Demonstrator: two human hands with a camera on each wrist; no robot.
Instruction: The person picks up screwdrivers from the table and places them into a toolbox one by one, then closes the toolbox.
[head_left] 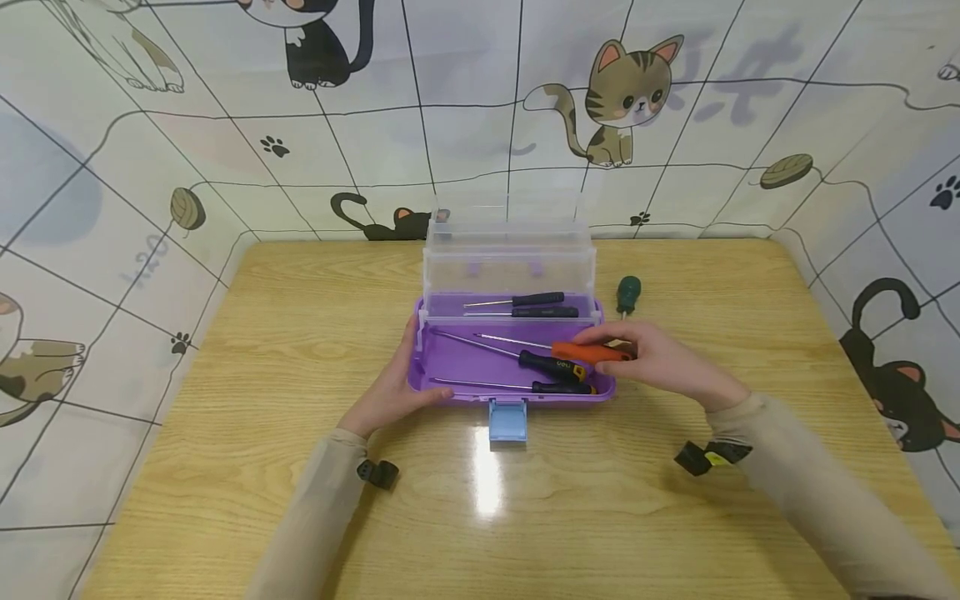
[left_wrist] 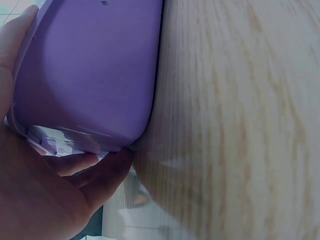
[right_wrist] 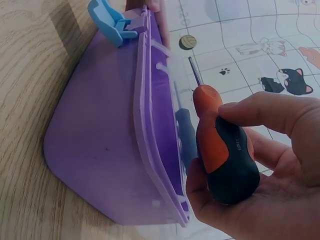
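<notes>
A purple toolbox (head_left: 465, 358) sits on the table with its clear lid raised. My left hand (head_left: 397, 379) grips its left end, thumb over the front rim; in the left wrist view the fingers wrap round the purple wall (left_wrist: 95, 65). Over the right part of the box, my right hand (head_left: 652, 362) holds a screwdriver (head_left: 588, 353) by its orange and black handle, its thin shaft pointing left. Below it inside the box lie a black-and-yellow screwdriver (head_left: 551, 365) and another black-handled screwdriver (head_left: 558, 387).
Two small black screwdrivers (head_left: 540, 298) show at the back of the box, by the clear lid (head_left: 510, 250). A green-handled screwdriver (head_left: 628, 293) lies on the table behind my right hand. The blue latch (head_left: 507, 421) hangs open at the front. Cat-print cloth (head_left: 465, 142) stands behind the table.
</notes>
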